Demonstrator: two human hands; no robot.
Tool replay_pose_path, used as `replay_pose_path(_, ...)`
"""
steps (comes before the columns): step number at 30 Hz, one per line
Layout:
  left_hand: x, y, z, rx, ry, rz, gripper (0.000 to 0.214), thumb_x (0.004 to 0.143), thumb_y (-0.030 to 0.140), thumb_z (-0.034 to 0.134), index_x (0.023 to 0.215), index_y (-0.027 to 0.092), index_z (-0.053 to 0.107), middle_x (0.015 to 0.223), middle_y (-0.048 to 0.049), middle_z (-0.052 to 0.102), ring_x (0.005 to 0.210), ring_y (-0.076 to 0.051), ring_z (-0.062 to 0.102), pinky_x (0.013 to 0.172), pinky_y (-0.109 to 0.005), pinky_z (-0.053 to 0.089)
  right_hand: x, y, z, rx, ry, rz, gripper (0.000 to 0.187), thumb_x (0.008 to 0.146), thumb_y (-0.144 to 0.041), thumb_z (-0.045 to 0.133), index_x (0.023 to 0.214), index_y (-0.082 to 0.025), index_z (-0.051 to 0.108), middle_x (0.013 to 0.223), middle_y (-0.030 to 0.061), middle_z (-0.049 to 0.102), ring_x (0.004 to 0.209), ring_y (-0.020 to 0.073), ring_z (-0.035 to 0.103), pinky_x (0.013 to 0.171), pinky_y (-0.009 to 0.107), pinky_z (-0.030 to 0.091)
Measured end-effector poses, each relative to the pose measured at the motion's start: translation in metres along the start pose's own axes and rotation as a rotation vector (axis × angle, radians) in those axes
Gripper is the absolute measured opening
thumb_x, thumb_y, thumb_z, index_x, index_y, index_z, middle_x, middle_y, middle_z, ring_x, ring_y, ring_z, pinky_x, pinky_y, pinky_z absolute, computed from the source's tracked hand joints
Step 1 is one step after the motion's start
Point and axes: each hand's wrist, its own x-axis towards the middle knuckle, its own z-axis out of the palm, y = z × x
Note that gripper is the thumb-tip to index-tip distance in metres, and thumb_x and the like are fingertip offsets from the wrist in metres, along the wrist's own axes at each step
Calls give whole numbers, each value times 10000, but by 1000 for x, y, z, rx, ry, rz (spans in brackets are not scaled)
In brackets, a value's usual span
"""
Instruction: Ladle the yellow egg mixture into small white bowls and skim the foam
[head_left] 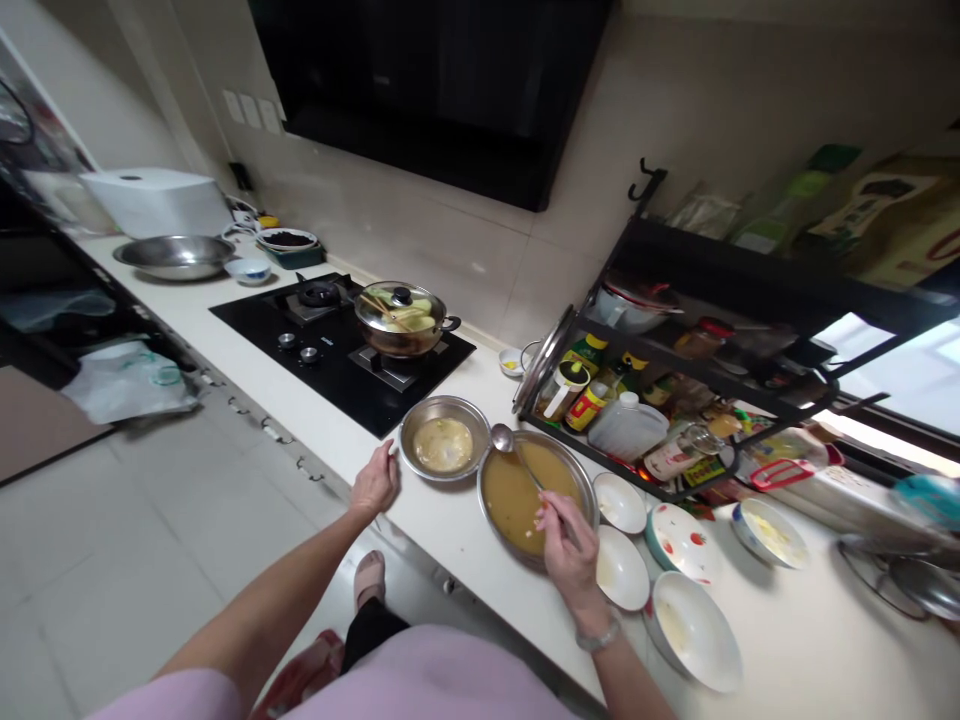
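Note:
A metal soup spoon (504, 438) is gripped by its handle in my right hand (571, 548). Its bowl lies over the near rims of two metal basins, where they meet. Below the handle, brownish broth fills the larger metal basin (495, 530), with a few pale bits floating near my fingers. My left hand (377, 480) is at the counter's front edge, beside the smaller metal bowl (480, 452), thumb and fingers apart; whether it touches the bowl is unclear. Cloudy yellowish liquid (442, 443) covers the bottom of that smaller bowl.
Behind, a lidded pot (397, 325) stands on the black gas hob (319, 372). Several used white bowls (697, 635) crowd the counter right of the basin. A black rack (637, 345) with bottles stands against the wall. A wide steel basin (176, 258) sits far left.

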Motion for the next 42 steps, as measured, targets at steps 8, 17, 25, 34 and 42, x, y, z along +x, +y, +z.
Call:
replay_pose_path(8, 0, 4, -5, 4, -17, -42, 451, 942, 274, 330, 1358, 152, 455, 1297, -146, 583, 991, -249, 658, 880, -391, 507, -30, 6, -20, 45, 143, 440, 260, 877, -388, 573, 970, -163, 663, 696, 42, 671, 523, 153, 617, 525, 287, 548)
replay_pose_path(17, 0, 2, -3, -6, -14, -33, 455, 947, 281, 321, 1363, 152, 451, 1305, -146, 579, 996, -250, 654, 889, -395, 502, -17, 10, -28, 248, 437, 778, 382, 731, -467, 707, 926, -150, 623, 591, 40, 669, 508, 206, 634, 452, 297, 500)
replay_pose_path(25, 0, 3, -3, 0, -6, -26, 445, 946, 280, 321, 1349, 145, 454, 1306, -142, 578, 997, -247, 656, 890, -383, 502, -9, 5, -32, 297, 436, 770, 383, 714, -466, 728, 918, -161, 614, 546, 15, 643, 537, 221, 648, 476, 304, 498)
replay_pose_path(34, 0, 2, -1, -17, -7, -19, 444, 946, 269, 323, 1355, 146, 446, 1316, -148, 572, 1003, -245, 657, 889, -394, 508, 28, -11, 6, 370, 331, 699, 365, 734, -463, 712, 907, -161, 602, 559, 0, 632, 538, 184, 637, 449, 252, 474)
replay_pose_path(42, 0, 2, -1, -22, 2, -25, 440, 940, 261, 338, 1351, 158, 456, 1300, -141, 583, 1019, -239, 654, 901, -383, 506, 25, -6, 53, 282, 76, 478, 267, 862, -405, 582, 952, -162, 649, 685, 28, 655, 531, 138, 602, 532, 275, 535)
